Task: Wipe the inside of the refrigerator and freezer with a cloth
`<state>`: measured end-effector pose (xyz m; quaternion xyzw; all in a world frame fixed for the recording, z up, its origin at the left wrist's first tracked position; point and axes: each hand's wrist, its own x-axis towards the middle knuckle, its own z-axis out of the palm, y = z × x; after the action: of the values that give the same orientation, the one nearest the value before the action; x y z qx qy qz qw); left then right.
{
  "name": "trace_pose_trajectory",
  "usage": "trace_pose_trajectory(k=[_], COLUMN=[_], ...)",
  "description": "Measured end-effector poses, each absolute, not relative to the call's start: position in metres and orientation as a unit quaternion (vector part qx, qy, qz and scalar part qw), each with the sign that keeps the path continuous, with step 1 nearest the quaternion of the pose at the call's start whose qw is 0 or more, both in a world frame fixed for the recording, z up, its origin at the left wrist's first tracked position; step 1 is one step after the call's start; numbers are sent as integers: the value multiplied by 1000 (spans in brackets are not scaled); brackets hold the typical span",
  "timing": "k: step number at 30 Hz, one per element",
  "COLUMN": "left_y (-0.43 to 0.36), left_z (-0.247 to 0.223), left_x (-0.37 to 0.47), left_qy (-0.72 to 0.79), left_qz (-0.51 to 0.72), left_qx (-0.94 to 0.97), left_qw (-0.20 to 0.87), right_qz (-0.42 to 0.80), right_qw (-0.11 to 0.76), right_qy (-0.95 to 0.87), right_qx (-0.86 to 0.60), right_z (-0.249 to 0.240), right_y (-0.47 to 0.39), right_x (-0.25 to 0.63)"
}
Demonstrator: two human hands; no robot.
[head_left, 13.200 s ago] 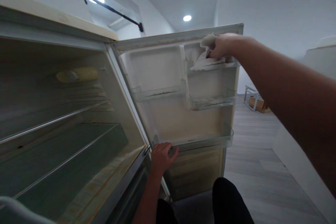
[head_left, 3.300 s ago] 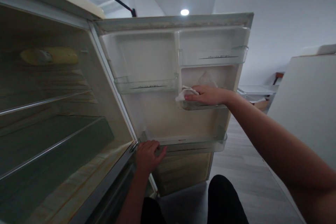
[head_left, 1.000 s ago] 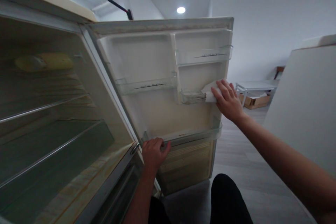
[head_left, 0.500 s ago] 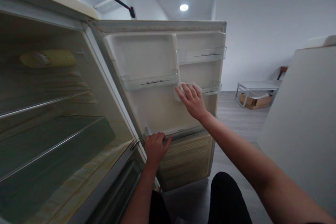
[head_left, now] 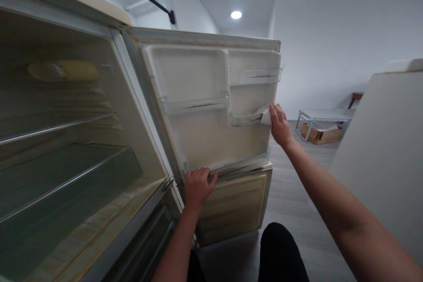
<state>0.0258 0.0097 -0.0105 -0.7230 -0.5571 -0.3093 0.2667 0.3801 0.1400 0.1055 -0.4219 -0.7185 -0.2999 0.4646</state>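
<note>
An open refrigerator door [head_left: 194, 136] stands in front of me, its inner side facing me with clear shelf bins on it. My right hand [head_left: 280, 125] is closed on a white cloth [head_left: 266, 116] at the door's right edge, beside the middle right bin [head_left: 244, 119]. My left hand [head_left: 198, 185] rests with curled fingers on the left end of the long lower bin [head_left: 241, 166], its thumb pointing right.
The fridge interior [head_left: 128, 105] with glass shelves is on the left. Below the upper door is a lower door [head_left: 234, 202]. A white cabinet [head_left: 386, 163] stands at right. Behind are a low table [head_left: 325, 115] and a cardboard box [head_left: 322, 135].
My right hand has moved right with the cloth, from the middle of the door to its outer edge. My left hand has stayed at the lower bin. The view has shifted slightly.
</note>
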Motion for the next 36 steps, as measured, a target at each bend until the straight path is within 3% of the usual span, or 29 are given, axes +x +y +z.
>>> trace_pose_trajectory(k=[5,8,13,17,21,25,30,33,36], left_y=[7,-1,-13,-29,-64,-96,-104,-106,-111], left_z=[-11,-11,-9,-8,-13,-22,-30,-35,-38], left_x=[25,22,12,8,21,35,28,15,6], left_qy=[-558,-559,-562,-552,-457,-387,-411,-431,-427], left_qz=[-319,-323,-308,-341,-440,-449,-456,-461,-445], left_qx=[-721,-723,-736,-747,-773,-777,-739,-724,-728], left_qw=[257,247,219,146,-21,-210,-279,-280,-299], right_qz=[-180,-104,-105,-102,-38,44,310,503,599], right_qw=[608,649,555,525,517,493,488,481,510], right_qy=[-643,-606,-689,-697,-713,-753,-722,-621,-481], right_qx=[-430,-447,-454,-478,-472,-434,-380,-360,-388], right_z=[61,17,-51,-70,-68,-67,-79,-91,-100], right_y=[102,60,12,-12,-42,-76,-113,-124,-126], right_x=[379,354,301,271,252,227,184,167,161])
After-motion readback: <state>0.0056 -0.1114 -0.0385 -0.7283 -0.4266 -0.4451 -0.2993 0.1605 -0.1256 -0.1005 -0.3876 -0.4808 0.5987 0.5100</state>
